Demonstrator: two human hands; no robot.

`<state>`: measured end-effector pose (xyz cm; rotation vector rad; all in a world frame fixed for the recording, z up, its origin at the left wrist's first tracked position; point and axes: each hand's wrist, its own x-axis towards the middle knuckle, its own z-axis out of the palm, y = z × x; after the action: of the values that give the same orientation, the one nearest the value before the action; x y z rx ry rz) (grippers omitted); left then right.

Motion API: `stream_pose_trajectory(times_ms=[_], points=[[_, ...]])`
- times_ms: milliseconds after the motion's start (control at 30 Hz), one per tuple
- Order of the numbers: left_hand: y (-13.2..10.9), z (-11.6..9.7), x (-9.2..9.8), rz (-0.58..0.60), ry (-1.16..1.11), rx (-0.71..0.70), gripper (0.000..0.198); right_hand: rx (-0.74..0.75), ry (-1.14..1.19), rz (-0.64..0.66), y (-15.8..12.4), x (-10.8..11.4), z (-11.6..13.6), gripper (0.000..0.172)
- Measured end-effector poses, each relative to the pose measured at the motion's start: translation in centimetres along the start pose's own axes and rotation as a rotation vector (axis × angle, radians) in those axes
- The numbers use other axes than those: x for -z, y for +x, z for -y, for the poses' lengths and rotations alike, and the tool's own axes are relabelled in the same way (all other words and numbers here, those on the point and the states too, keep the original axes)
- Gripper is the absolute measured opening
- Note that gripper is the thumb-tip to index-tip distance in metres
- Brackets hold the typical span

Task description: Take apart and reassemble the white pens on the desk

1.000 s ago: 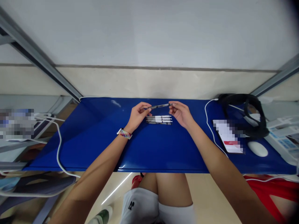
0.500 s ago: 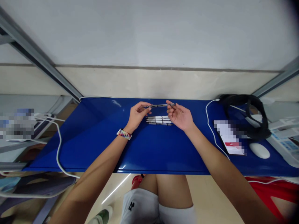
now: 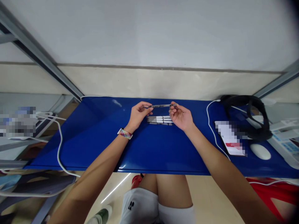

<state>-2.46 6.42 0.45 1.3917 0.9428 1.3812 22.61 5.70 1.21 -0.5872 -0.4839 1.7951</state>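
A slim pen (image 3: 160, 106), dark with a clear or pale barrel, is held level above the blue table (image 3: 98, 140). My left hand (image 3: 138, 114), with a colourful woven band at its wrist, pinches the pen's left end. At the other end, the thumb and fingers of my right hand (image 3: 181, 115) are closed on it, palm turned up. Just below the held pen, several pens (image 3: 160, 119) with white and dark barrels lie side by side on the table, tips to the left. The right hand partly covers their right ends.
On the right are a phone (image 3: 230, 138), a white mouse (image 3: 260, 151), a black headband-like device (image 3: 254, 115) and a white cable (image 3: 211, 130). Another white cable (image 3: 59, 146) crosses the table's left side. A wall (image 3: 158, 82) stands behind the table.
My right hand's fingers have drawn together at the pen's right end, where they were more spread. The left hand keeps its pinch; the pens on the table lie as before.
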Motion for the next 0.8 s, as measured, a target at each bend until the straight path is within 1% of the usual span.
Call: stream_pose_trajectory(times_ms=[167, 367, 467, 600, 700, 800], points=[[-0.01, 0.13, -0.07, 0.001, -0.023, 0.0, 0.03, 0.033, -0.017, 0.021, -0.22, -0.06, -0.03, 0.032], [-0.11, 0.05, -0.17, 0.011, -0.002, 0.012, 0.033, 0.054, -0.011, -0.017, 0.03, 0.13, -0.16, 0.019], [-0.07, 0.08, -0.08, 0.015, -0.008, 0.012, 0.032, 0.032, 0.012, -0.008, -0.06, -0.13, -0.02, 0.022], [0.07, 0.2, 0.28, -0.005, -0.017, -0.012, 0.03, 0.005, -0.028, 0.048, -0.33, -0.46, 0.17, 0.022], [0.06, 0.14, 0.38, -0.007, 0.006, -0.009, 0.031, 0.01, -0.036, 0.045, -0.4, -0.43, 0.16, 0.021], [0.0, 0.03, 0.24, 0.0, 0.016, -0.001, 0.03, 0.024, -0.015, 0.039, -0.45, -0.38, 0.1, 0.024]])
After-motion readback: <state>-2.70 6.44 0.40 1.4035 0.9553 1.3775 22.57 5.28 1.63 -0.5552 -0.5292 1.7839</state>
